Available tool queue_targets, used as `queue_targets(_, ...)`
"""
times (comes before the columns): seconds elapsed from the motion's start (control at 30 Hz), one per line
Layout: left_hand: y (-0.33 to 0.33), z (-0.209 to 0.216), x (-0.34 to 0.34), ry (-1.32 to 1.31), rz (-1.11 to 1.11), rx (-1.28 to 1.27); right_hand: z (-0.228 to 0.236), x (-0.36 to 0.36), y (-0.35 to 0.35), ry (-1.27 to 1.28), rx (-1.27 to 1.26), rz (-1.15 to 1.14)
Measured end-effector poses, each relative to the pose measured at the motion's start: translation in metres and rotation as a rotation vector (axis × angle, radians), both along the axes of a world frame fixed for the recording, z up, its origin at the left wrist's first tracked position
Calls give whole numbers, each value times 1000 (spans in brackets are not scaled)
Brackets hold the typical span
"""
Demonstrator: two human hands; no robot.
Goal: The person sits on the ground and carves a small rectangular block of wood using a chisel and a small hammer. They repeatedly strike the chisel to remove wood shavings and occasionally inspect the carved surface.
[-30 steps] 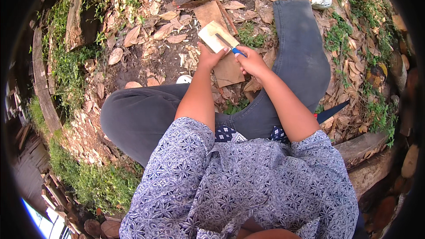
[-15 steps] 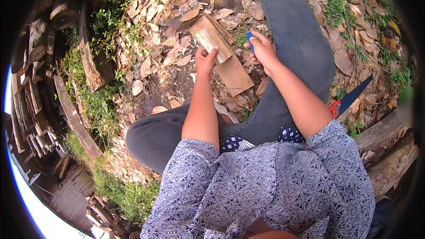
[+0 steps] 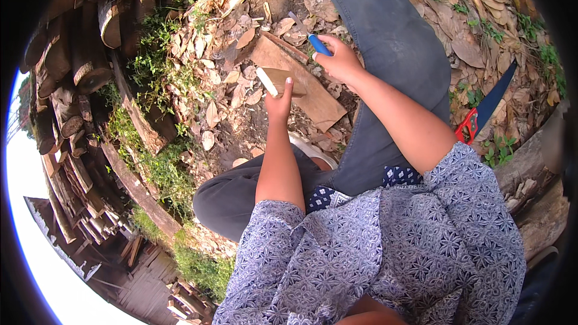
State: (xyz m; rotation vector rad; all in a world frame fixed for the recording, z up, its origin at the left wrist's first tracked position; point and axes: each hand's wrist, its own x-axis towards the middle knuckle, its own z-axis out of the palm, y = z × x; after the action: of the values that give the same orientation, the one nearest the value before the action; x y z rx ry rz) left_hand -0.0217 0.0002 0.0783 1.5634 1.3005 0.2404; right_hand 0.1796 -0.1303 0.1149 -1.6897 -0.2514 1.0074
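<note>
Left hand (image 3: 278, 107) is gripping a block (image 3: 278, 76) while right hand (image 3: 343, 64) is holding a knife (image 3: 314, 40) apart from it.
The left hand is closing around the block, its thumb lying over one face, and the pale end is facing roughly 9 o'clock. From the block, the knife is sitting between 1 and 2 o'clock; the right hand is wrapping its blue handle, the blade pointing between 10 and 11. A board (image 3: 322, 105) is lying below, stretching toward 4 o'clock; I cannot tell whether the block is touching it. Past the right leg (image 3: 397, 48), between 3 and 4 o'clock from the knife, a red-handled saw (image 3: 492, 103) is resting on leaves (image 3: 469, 54).
</note>
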Motion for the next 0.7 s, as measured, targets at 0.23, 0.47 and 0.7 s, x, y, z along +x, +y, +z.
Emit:
queue_targets(0.23, 8, 24, -21, -99, 71, -337, 13, -2, 6, 154, -24, 66)
queue_targets(0.47, 21, 71, 4, 127, 99, -272, 8, -5, 7, 69, -73, 167)
queue_targets(0.7, 26, 65, -11, -42, 137, -393, 7, -4, 0, -9, -139, 270)
